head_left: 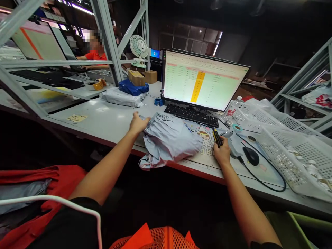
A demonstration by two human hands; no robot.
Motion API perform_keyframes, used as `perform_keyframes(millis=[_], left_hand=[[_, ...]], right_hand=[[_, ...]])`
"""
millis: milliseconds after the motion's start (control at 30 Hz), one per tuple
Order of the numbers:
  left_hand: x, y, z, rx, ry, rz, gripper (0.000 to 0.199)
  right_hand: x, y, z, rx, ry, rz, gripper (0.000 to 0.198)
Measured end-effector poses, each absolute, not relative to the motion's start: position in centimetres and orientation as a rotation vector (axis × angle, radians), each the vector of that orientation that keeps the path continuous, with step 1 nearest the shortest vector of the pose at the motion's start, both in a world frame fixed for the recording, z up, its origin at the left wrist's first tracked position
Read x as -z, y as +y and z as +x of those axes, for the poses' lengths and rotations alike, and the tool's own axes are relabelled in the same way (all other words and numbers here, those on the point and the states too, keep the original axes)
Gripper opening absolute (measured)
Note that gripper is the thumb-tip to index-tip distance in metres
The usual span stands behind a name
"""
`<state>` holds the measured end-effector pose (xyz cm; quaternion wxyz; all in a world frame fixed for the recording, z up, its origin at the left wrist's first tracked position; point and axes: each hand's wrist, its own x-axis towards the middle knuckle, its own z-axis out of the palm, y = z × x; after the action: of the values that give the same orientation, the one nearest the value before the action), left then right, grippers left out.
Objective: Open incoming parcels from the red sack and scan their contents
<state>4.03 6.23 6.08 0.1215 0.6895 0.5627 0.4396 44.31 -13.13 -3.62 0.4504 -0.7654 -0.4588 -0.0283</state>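
A grey plastic mailer bag [172, 136], crumpled and bulging, lies at the front edge of the table, its lower left corner hanging over. Just left of the bag, my left hand [137, 123] is open with the thumb spread from the fingers; whether it touches the plastic I cannot tell. My right hand [222, 152] is closed around a yellow and black utility knife [217, 137], which points up and away from me. Right beside that hand lies a grey handheld scanner [233, 148] with a black cable. A printed cartoon mat [204, 152] is partly covered by the bag.
Behind the bag stand a keyboard [192, 115] and a monitor [202, 81]. A mouse [251, 156] and white baskets [287, 162] are at the right. Other parcels [121, 97] and a fan [139, 46] sit at back left. Beyond the metal frame [107, 41] sits a person in red [98, 55].
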Motion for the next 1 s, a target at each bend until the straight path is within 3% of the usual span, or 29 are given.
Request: perform_keyframes(millis=[100,167,300,400,500,633,767,1000], left_hand=[[-7.0,6.2,3.8,-1.283,1.747,2.101,0.064],[-7.8,5.7,4.8,-0.998,1.606,2.282,0.062],[-8.3,3.8,7.6,-0.620,1.506,2.397,0.052],[-8.3,2.4,8.8,-0.761,1.489,2.442,0.029],[-8.4,1.2,9.0,-1.094,1.466,2.477,0.030],[-7.9,0.2,8.3,-1.403,1.408,2.507,0.035],[-6.7,0.1,7.1,-1.460,1.338,2.508,0.040],[-6.7,0.3,5.8,-1.429,1.475,2.362,0.035]], right_hand=[[1.8,-13.0,44.4,-0.005,-1.092,-1.823,0.066],[-0.7,-12.9,43.7,-0.052,-1.131,-1.768,0.070],[-7.5,-12.6,39.9,-0.111,-1.550,-1.542,0.055],[-11.5,-12.2,36.3,-0.105,-1.914,-1.413,0.044],[-13.4,-11.7,33.1,-0.069,-2.154,-1.431,0.043],[-13.9,-12.4,31.3,-0.028,-2.271,-1.558,0.040],[-12.9,-15.6,34.3,-0.024,-2.315,-1.562,0.036],[-5.8,-20.5,44.4,0.131,-1.952,-2.043,0.042]])
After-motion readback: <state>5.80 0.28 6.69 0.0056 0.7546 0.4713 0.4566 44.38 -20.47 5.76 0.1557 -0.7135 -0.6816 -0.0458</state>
